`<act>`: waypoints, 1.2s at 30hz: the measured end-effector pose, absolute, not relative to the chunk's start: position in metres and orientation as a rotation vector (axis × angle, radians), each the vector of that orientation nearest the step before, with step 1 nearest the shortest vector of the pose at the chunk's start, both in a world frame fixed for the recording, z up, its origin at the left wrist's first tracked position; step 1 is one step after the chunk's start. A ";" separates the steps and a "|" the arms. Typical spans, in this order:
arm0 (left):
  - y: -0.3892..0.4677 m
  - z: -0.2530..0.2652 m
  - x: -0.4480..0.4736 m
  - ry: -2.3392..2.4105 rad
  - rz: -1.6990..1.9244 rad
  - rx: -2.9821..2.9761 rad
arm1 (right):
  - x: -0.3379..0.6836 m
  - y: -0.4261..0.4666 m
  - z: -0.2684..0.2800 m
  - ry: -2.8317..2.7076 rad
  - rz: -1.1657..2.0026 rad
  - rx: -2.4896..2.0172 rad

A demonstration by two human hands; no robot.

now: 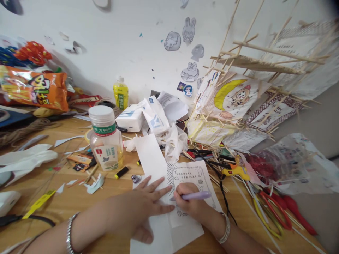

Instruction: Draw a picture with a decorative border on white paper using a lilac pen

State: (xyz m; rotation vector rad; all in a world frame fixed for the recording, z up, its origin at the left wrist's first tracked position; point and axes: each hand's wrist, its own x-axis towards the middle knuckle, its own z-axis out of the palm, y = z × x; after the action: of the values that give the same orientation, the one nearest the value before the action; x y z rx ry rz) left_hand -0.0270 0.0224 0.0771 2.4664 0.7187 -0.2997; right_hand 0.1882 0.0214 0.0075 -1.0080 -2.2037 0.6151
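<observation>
Toward the near edge of the surface (106, 183), we see the left hand (141, 206) splayed flat on the paper (188, 231); the right hand (189, 201) grips a purple pen (200, 195), lying crosswise, tip leftward.

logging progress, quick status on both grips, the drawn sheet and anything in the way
Left grip flat on white paper. Right grip holding purple pen, hiding part of drawn sheet. Shiny balls near left grip.

There's 1 pen (197, 195), 2 bracelets (70, 233) (226, 228), 2 btls (107, 150) (120, 93), 2 tissue pkgs (129, 119) (157, 114) & 1 orange snack bag (37, 88).
</observation>
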 end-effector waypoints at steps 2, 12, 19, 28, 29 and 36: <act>0.022 0.076 -0.027 0.714 -0.267 2.474 | 0.188 0.021 0.008 -2.219 0.606 -1.004; 0.022 0.072 -0.028 0.699 -0.294 2.493 | 0.187 0.023 0.012 -2.197 0.552 -1.034; 0.023 0.072 -0.029 0.705 -0.296 2.483 | 0.187 0.024 0.011 -2.167 0.544 -1.064; 0.022 0.072 -0.029 0.694 -0.258 2.489 | 0.189 0.024 0.010 -2.157 0.561 -1.084; 0.022 0.072 -0.029 0.689 -0.228 2.485 | 0.189 0.025 0.010 -2.133 0.545 -1.115; 0.022 0.072 -0.029 0.695 -0.242 2.454 | 0.188 0.026 0.010 -2.155 0.528 -1.096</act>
State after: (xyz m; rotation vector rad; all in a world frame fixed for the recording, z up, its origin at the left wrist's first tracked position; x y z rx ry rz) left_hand -0.0289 0.0224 0.0718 2.4540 0.6946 -0.2417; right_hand 0.1881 0.0257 0.0100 -1.0957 -2.1546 0.5284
